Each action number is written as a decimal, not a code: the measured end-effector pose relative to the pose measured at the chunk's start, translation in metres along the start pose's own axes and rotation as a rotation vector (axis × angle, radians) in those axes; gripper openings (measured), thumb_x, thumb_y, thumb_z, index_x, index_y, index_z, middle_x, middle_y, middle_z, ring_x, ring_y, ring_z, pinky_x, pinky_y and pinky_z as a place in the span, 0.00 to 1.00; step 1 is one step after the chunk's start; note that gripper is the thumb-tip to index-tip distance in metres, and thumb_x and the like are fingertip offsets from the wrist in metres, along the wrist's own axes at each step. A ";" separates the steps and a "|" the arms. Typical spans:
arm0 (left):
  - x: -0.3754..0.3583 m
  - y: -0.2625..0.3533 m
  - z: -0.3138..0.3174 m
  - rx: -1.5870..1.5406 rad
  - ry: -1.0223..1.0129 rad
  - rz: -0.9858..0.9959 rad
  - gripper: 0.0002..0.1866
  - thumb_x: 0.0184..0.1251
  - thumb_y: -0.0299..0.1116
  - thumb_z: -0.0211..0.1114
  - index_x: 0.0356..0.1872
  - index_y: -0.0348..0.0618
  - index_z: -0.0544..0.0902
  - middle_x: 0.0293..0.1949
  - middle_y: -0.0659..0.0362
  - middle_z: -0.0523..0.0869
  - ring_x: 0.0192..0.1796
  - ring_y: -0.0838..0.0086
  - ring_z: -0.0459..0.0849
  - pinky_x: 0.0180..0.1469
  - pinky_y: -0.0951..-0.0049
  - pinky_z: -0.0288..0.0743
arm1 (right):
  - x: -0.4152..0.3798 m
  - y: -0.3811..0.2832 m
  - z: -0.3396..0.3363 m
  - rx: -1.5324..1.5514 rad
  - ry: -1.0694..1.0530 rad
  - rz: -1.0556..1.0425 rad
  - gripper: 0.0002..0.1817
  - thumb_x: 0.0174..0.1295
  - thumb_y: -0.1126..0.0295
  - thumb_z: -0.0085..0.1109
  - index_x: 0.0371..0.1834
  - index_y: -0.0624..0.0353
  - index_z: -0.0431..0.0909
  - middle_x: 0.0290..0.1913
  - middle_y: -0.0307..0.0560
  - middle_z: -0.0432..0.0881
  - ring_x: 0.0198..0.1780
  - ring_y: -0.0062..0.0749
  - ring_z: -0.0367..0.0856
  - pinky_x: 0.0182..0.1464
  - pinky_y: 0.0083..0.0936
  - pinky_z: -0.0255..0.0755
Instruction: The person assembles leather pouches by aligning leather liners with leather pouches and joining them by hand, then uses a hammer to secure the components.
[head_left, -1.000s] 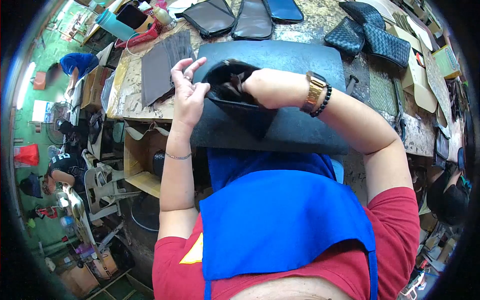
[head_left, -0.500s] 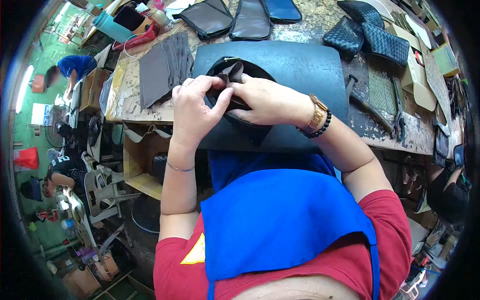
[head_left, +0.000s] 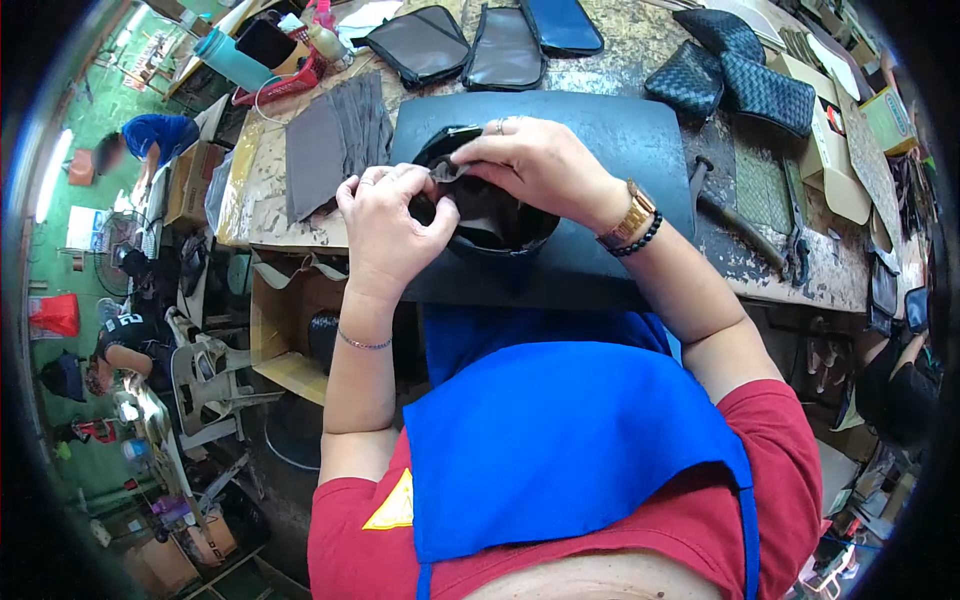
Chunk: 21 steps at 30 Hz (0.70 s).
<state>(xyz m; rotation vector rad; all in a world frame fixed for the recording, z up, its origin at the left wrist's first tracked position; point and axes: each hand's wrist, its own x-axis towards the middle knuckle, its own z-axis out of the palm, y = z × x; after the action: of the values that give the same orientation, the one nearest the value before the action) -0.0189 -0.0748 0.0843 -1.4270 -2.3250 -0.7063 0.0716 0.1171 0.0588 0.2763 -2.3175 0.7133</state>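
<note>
A black open pouch (head_left: 540, 232) with a dark inside rests on the black board (head_left: 620, 190) before me. At its far left rim, my left hand (head_left: 395, 220) pinches the edge of a thin grey-brown lining cloth (head_left: 452, 172). My right hand (head_left: 545, 168) reaches over the pouch from the right, its fingertips closed on the same cloth. The two pinches sit close together. The fingers partly cover the cloth and the pouch's left side.
Left of the board lies a stack of dark cloth pieces (head_left: 335, 150). Several flat zipped pouches (head_left: 505, 50) are at the back. To the right are woven black pouches (head_left: 765, 90), a hammer (head_left: 735, 215) and a cardboard box (head_left: 825, 150). Other people sit farther off at left and right.
My right hand has moved up and away from the pouch's near side, baring its dark inside. My left hand stays near the left rim, now pinching the cloth.
</note>
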 end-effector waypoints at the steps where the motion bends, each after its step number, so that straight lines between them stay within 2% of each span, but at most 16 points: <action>1: 0.000 0.000 -0.002 0.046 -0.067 -0.031 0.07 0.49 0.37 0.71 0.24 0.48 0.82 0.35 0.63 0.84 0.46 0.65 0.80 0.55 0.58 0.64 | -0.002 0.000 -0.001 -0.078 -0.028 -0.003 0.08 0.56 0.64 0.70 0.38 0.49 0.87 0.42 0.42 0.85 0.43 0.42 0.84 0.48 0.32 0.79; 4: 0.001 -0.006 0.000 0.058 -0.046 -0.005 0.05 0.49 0.36 0.72 0.24 0.50 0.85 0.45 0.59 0.83 0.50 0.63 0.79 0.55 0.61 0.66 | -0.001 0.003 -0.013 -0.123 0.122 -0.097 0.06 0.57 0.64 0.69 0.35 0.50 0.87 0.51 0.44 0.84 0.51 0.42 0.82 0.54 0.33 0.78; 5: 0.004 -0.009 0.000 0.072 -0.057 0.038 0.04 0.50 0.35 0.73 0.25 0.51 0.86 0.51 0.57 0.80 0.54 0.60 0.78 0.55 0.62 0.68 | -0.003 0.009 -0.012 -0.147 0.107 -0.093 0.06 0.57 0.65 0.68 0.34 0.52 0.88 0.61 0.47 0.80 0.60 0.45 0.79 0.59 0.37 0.75; 6: 0.008 -0.016 0.003 0.046 -0.062 0.074 0.07 0.50 0.32 0.73 0.31 0.46 0.87 0.57 0.55 0.79 0.55 0.61 0.78 0.60 0.60 0.69 | -0.006 0.017 -0.007 -0.098 0.042 -0.054 0.06 0.58 0.65 0.68 0.35 0.53 0.88 0.63 0.48 0.79 0.60 0.46 0.79 0.60 0.37 0.75; 8: 0.020 -0.031 0.014 -0.094 -0.034 0.177 0.08 0.52 0.29 0.71 0.34 0.42 0.88 0.62 0.52 0.79 0.60 0.57 0.79 0.64 0.59 0.71 | -0.009 0.032 0.002 -0.006 -0.079 0.012 0.07 0.58 0.66 0.67 0.36 0.54 0.88 0.67 0.50 0.77 0.61 0.48 0.79 0.61 0.38 0.75; 9: 0.025 -0.037 0.017 -0.203 -0.128 0.136 0.08 0.53 0.28 0.70 0.35 0.40 0.87 0.61 0.51 0.81 0.60 0.58 0.80 0.64 0.60 0.72 | -0.006 0.032 0.002 0.033 -0.231 0.103 0.08 0.59 0.65 0.65 0.36 0.56 0.88 0.64 0.52 0.79 0.58 0.48 0.81 0.59 0.39 0.76; 11: 0.033 -0.045 0.021 -0.419 -0.317 0.056 0.09 0.55 0.26 0.68 0.37 0.37 0.86 0.59 0.49 0.83 0.59 0.59 0.83 0.64 0.64 0.73 | 0.003 0.032 0.003 0.057 -0.271 0.104 0.09 0.60 0.64 0.64 0.35 0.57 0.88 0.58 0.54 0.83 0.55 0.47 0.83 0.57 0.39 0.77; 12: 0.033 -0.046 0.021 -0.461 -0.317 0.035 0.08 0.55 0.25 0.67 0.37 0.35 0.86 0.56 0.49 0.85 0.56 0.61 0.84 0.62 0.66 0.74 | 0.005 0.033 0.005 0.069 -0.292 0.108 0.10 0.60 0.63 0.64 0.35 0.57 0.88 0.55 0.55 0.84 0.54 0.47 0.84 0.56 0.39 0.78; 13: 0.032 -0.048 0.021 -0.504 -0.318 0.015 0.08 0.56 0.24 0.67 0.37 0.34 0.85 0.52 0.49 0.86 0.53 0.63 0.86 0.60 0.68 0.75 | 0.008 0.039 0.009 0.032 -0.210 0.005 0.13 0.62 0.60 0.64 0.37 0.58 0.89 0.44 0.57 0.87 0.48 0.47 0.86 0.51 0.38 0.79; 15: 0.025 -0.052 0.028 -0.586 -0.266 0.007 0.09 0.56 0.24 0.65 0.37 0.31 0.85 0.42 0.49 0.89 0.46 0.68 0.88 0.53 0.72 0.79 | 0.009 0.037 0.002 0.170 -0.268 0.160 0.14 0.63 0.58 0.64 0.39 0.58 0.89 0.40 0.57 0.87 0.44 0.48 0.87 0.49 0.36 0.79; 16: 0.019 -0.055 0.030 -0.622 -0.289 -0.043 0.08 0.57 0.24 0.66 0.36 0.32 0.85 0.41 0.53 0.89 0.45 0.74 0.87 0.52 0.73 0.78 | 0.009 0.035 -0.001 0.241 -0.299 0.238 0.15 0.64 0.57 0.65 0.40 0.58 0.89 0.38 0.57 0.88 0.42 0.48 0.87 0.47 0.35 0.79; 18: 0.010 -0.063 0.035 -0.718 -0.378 -0.166 0.07 0.58 0.24 0.67 0.36 0.32 0.85 0.40 0.57 0.89 0.46 0.78 0.85 0.53 0.75 0.77 | 0.005 0.037 -0.001 0.275 -0.317 0.276 0.16 0.64 0.55 0.67 0.42 0.58 0.89 0.36 0.55 0.88 0.38 0.42 0.88 0.45 0.31 0.79; 21: 0.000 -0.066 0.040 -0.850 -0.340 -0.178 0.07 0.62 0.24 0.68 0.40 0.32 0.85 0.43 0.59 0.89 0.48 0.78 0.83 0.57 0.75 0.75 | -0.003 0.038 0.005 0.435 -0.256 0.359 0.16 0.62 0.56 0.70 0.42 0.57 0.90 0.36 0.51 0.90 0.37 0.31 0.88 0.44 0.27 0.79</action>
<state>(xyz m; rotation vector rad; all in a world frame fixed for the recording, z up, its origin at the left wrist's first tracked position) -0.0785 -0.0767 0.0353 -1.7693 -2.5464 -1.7819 0.0568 0.1456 0.0382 0.1492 -2.4585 1.4404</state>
